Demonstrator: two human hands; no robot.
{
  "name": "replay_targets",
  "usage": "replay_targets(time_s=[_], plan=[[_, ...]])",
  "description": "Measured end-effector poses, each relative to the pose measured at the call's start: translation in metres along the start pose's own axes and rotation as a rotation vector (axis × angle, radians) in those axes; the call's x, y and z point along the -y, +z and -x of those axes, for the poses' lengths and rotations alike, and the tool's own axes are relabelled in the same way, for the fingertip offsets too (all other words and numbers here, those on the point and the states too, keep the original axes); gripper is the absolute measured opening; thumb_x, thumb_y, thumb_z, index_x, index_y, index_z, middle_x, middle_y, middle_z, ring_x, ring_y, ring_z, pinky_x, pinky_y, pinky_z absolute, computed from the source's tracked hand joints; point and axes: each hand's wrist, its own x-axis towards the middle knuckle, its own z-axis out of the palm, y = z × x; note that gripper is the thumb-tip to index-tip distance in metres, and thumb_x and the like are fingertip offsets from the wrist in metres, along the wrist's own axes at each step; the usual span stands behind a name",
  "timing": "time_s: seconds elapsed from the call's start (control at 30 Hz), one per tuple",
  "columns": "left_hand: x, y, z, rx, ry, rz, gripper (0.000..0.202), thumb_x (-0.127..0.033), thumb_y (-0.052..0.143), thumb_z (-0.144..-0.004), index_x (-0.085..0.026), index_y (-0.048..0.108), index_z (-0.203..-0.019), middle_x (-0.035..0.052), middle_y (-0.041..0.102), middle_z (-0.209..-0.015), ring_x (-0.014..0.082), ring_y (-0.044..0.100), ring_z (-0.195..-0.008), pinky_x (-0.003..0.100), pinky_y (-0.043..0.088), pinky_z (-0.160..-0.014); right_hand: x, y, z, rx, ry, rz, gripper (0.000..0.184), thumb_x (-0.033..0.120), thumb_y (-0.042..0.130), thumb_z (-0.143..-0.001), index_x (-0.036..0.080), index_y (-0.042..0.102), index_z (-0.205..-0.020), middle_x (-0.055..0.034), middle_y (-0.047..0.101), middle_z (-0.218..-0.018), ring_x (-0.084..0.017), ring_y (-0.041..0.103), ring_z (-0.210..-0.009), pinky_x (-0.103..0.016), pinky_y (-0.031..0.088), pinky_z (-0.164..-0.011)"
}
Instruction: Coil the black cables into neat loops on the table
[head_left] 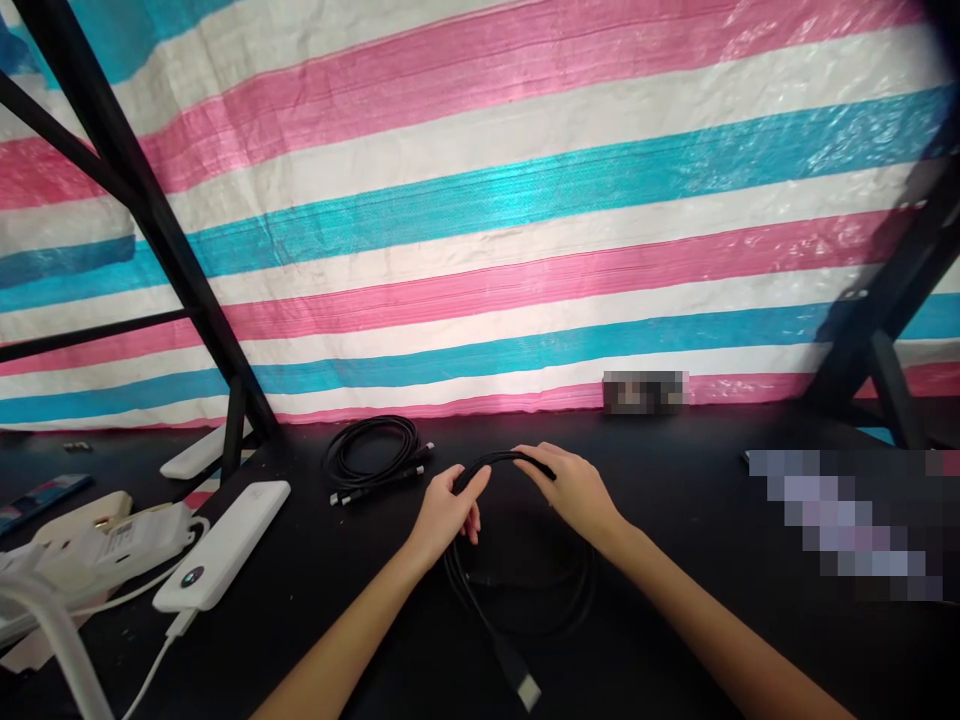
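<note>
Between my two hands a black USB cable (491, 459) is bent into a round loop. My left hand (450, 505) is closed around the loop's left side, thumb on top. On the upper right of the loop, my right hand (574, 485) grips the cable with its fingers curled over it. A metal USB plug (528, 692) hangs at the near end, pointing down toward me. Past my left hand, a second coil of black cable (375, 455) lies on the dark table, several metal plugs showing at its edge.
A white power bank (225, 545) with a white cord lies on the left, beside a white power strip (124, 545). Black metal posts (161, 230) rise at both sides before a striped tarp (480, 200). Two blurred items lie at the back and right of the table (675, 620).
</note>
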Motion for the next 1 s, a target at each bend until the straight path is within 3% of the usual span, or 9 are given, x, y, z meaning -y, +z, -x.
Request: replay_targets(time_s=[0.17, 0.27, 0.37, 0.47, 0.57, 0.67, 0.77, 0.87, 1.0], plan=[[0.002, 0.0, 0.001, -0.046, 0.045, -0.093, 0.045, -0.06, 0.042, -0.08, -0.019, 0.043, -0.061, -0.0057, 0.042, -0.032, 0.0109, 0.046, -0.028, 0.019, 0.027, -0.034, -0.001, 0.001, 0.001, 0.032, -0.036, 0.063, 0.026, 0.034, 0.048, -0.089, 0.026, 0.066, -0.106, -0.002, 0.068, -0.089, -0.019, 0.066, -0.078, -0.025, 0.044, -0.06], [0.002, -0.002, 0.002, -0.083, 0.134, -0.176, 0.037, -0.055, 0.045, -0.08, -0.019, 0.054, -0.08, -0.0065, 0.049, -0.039, 0.0101, 0.046, -0.029, 0.019, 0.03, -0.036, 0.001, -0.002, 0.001, 0.009, -0.057, 0.04, 0.025, 0.036, 0.048, -0.088, 0.026, 0.066, -0.104, -0.0018, 0.067, -0.09, -0.019, 0.065, -0.079, -0.025, 0.045, -0.063], [0.002, -0.004, 0.004, -0.103, 0.195, -0.213, 0.034, -0.05, 0.051, -0.079, -0.022, 0.053, -0.098, -0.0085, 0.052, -0.043, 0.0092, 0.046, -0.029, 0.02, 0.034, -0.041, 0.005, -0.005, 0.001, 0.003, -0.06, 0.014, 0.025, 0.035, 0.049, -0.088, 0.026, 0.066, -0.104, -0.0019, 0.067, -0.089, -0.019, 0.065, -0.078, -0.025, 0.046, -0.064], [0.002, -0.003, 0.003, -0.04, 0.18, -0.177, 0.029, -0.05, 0.049, -0.08, -0.022, 0.053, -0.088, -0.0086, 0.05, -0.041, 0.0086, 0.044, -0.027, 0.02, 0.033, -0.039, 0.008, -0.006, 0.001, 0.019, -0.058, -0.02, 0.025, 0.033, 0.048, -0.087, 0.026, 0.066, -0.103, -0.0026, 0.067, -0.088, -0.018, 0.065, -0.076, -0.026, 0.047, -0.064], [0.001, -0.002, 0.001, 0.027, 0.128, 0.002, 0.03, -0.051, 0.047, -0.08, -0.021, 0.045, -0.076, -0.0082, 0.048, -0.042, 0.0091, 0.045, -0.027, 0.018, 0.024, -0.032, 0.01, -0.008, 0.0, 0.005, -0.062, -0.161, 0.024, 0.03, 0.05, -0.084, 0.024, 0.066, -0.101, -0.0034, 0.068, -0.092, -0.019, 0.065, -0.08, -0.028, 0.048, -0.07], [-0.001, -0.002, -0.001, -0.009, 0.118, 0.2, 0.033, -0.052, 0.052, -0.078, -0.02, 0.043, -0.074, -0.0096, 0.043, -0.041, 0.0084, 0.046, -0.029, 0.017, 0.023, -0.031, 0.013, -0.007, -0.001, 0.02, 0.08, -0.382, 0.028, 0.035, 0.051, -0.081, 0.02, 0.065, -0.1, -0.0023, 0.066, -0.076, -0.016, 0.064, -0.06, -0.025, 0.049, -0.055], [-0.006, -0.005, -0.003, -0.158, 0.143, 0.407, 0.036, -0.052, 0.057, -0.075, -0.02, 0.04, -0.07, -0.0117, 0.035, -0.041, 0.0052, 0.041, -0.028, 0.016, 0.02, -0.032, 0.013, 0.0, -0.002, 0.057, 0.287, -0.575, 0.033, 0.043, 0.049, -0.081, 0.017, 0.061, -0.098, 0.0051, 0.051, -0.049, -0.012, 0.051, -0.033, -0.022, 0.04, -0.035], [-0.01, -0.011, -0.003, -0.292, 0.179, 0.556, 0.041, -0.052, 0.059, -0.074, -0.019, 0.036, -0.066, -0.012, 0.03, -0.042, 0.0022, 0.035, -0.028, 0.016, 0.015, -0.033, 0.012, 0.012, 0.001, 0.133, 0.387, -0.745, 0.034, 0.047, 0.046, -0.081, 0.017, 0.057, -0.09, 0.0057, 0.048, -0.045, -0.014, 0.056, -0.039, -0.021, 0.042, -0.037], [-0.009, -0.016, -0.002, -0.379, 0.147, 0.632, 0.05, -0.058, 0.057, -0.073, -0.019, 0.028, -0.06, -0.0108, 0.028, -0.042, 0.0014, 0.029, -0.03, 0.017, 0.014, -0.034, 0.01, 0.025, 0.005, 0.36, 0.453, -0.706, 0.038, 0.049, 0.043, -0.08, 0.014, 0.058, -0.076, -0.0014, 0.059, -0.057, -0.012, 0.054, -0.04, -0.02, 0.036, -0.033]])
